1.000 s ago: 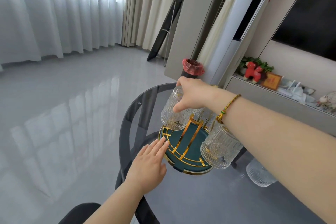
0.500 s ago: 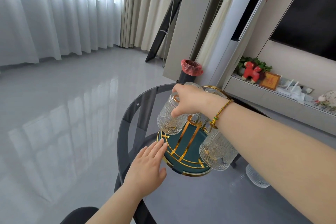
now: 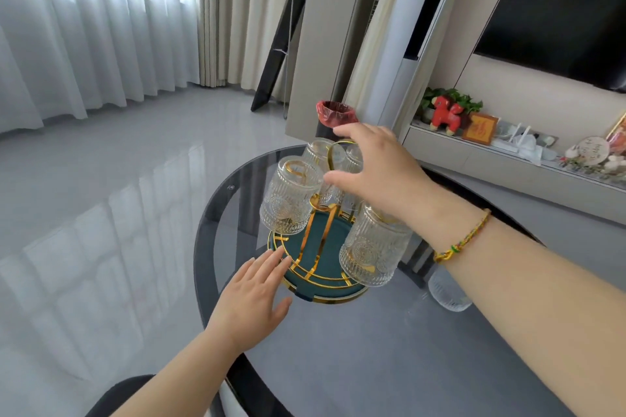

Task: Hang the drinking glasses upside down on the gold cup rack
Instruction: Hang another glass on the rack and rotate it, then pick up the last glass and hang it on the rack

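My right hand [image 3: 376,173] hangs empty, fingers spread, above the gold cup rack [image 3: 318,247], while my left hand [image 3: 252,298] lies flat and empty against its base, steadying it, I'd say.

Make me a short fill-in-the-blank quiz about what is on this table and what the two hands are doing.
1. The glasses on the gold rack hang ____ down.
2. The left hand rests its fingertips against the rim of the rack's ____ base.
3. The right hand is open above the rack and holds ____.
4. One more glass stands on the round table, partly hidden behind the ____ forearm.

Missing words: upside; green; nothing; right
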